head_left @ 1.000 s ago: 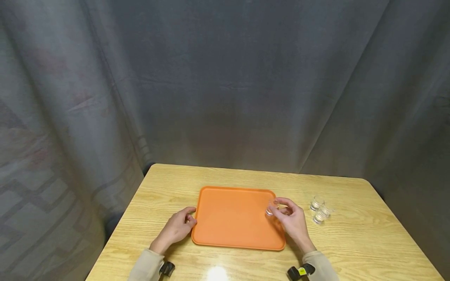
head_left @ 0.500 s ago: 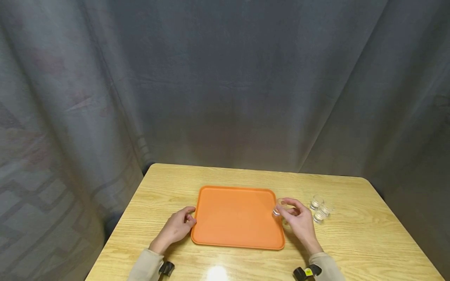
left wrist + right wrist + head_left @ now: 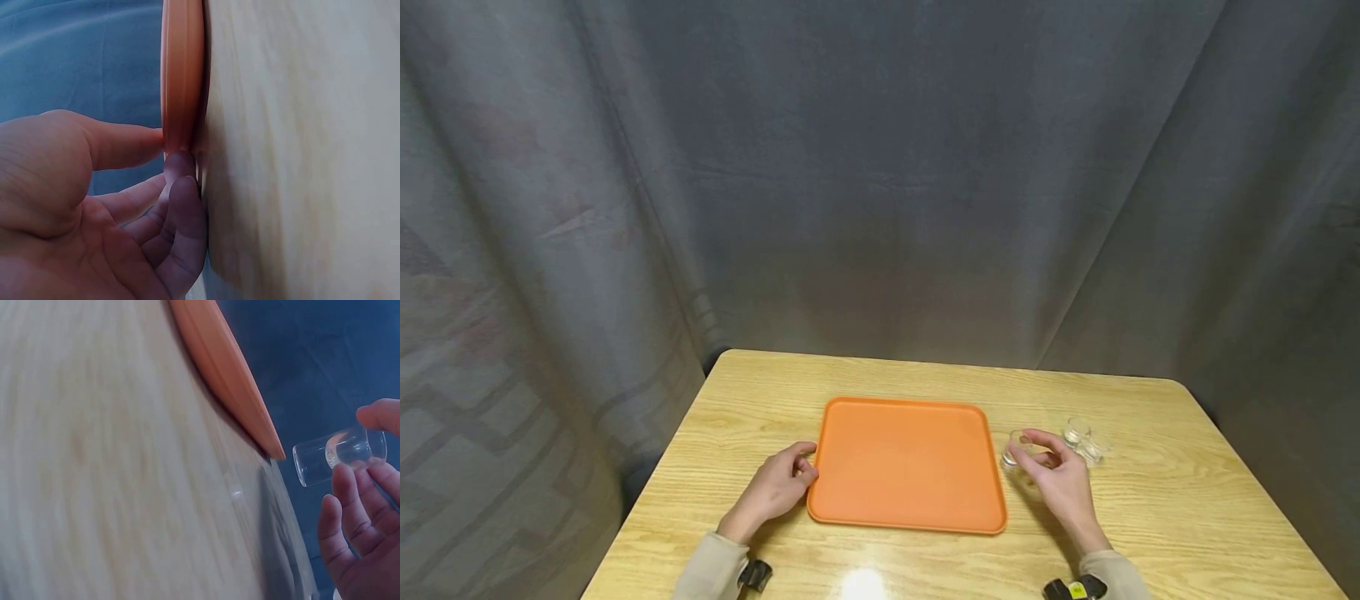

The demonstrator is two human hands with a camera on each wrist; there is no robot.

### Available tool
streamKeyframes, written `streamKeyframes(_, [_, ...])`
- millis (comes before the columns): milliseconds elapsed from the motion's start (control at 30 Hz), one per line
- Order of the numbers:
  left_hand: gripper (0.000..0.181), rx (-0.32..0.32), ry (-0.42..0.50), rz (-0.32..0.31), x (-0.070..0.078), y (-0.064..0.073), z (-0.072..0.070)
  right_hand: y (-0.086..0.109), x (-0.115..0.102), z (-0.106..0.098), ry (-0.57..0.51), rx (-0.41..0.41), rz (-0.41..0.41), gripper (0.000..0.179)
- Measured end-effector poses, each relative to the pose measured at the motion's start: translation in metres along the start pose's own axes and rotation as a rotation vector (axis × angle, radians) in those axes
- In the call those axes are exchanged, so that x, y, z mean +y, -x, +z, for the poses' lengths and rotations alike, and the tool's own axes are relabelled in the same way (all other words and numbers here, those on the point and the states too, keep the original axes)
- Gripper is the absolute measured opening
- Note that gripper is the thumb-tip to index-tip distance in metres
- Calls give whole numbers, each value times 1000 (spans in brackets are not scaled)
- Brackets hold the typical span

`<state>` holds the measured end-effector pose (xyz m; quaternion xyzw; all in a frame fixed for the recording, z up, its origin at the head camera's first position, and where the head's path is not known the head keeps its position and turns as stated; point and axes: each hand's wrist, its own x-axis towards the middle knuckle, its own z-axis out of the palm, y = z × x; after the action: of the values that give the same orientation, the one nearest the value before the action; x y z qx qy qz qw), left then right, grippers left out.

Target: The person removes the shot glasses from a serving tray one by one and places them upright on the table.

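Observation:
An orange tray [image 3: 906,467] lies flat on the wooden table. At its left edge my left hand [image 3: 772,490] grips the rim, with the thumb on top and curled fingers below it, as the left wrist view shows along the tray's side [image 3: 181,75]. To the right of the tray, my right hand [image 3: 1063,485] pinches a small clear shot glass [image 3: 312,461] near its rim between thumb and fingers. The glass is held above the table, just outside the tray's right edge.
More clear shot glasses [image 3: 1077,431] stand close together on the table, right behind my right hand, which partly covers them. Grey curtains [image 3: 880,208] hang along the table's back and sides. Light reflects off the wooden tabletop [image 3: 1187,500] near the front.
My right hand has carried the shot glass rightward, from over the tray's right side to beyond its edge, nearer the other glasses. My left hand stays in place at the tray.

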<state>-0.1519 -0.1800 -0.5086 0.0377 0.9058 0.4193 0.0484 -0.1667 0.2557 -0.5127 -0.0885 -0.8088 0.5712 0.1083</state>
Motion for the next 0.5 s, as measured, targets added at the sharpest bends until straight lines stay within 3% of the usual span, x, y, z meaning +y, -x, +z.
streamKeyframes(500, [41,-6,21,-3,0,1,0,-5,11,-21,27,43,57,48])
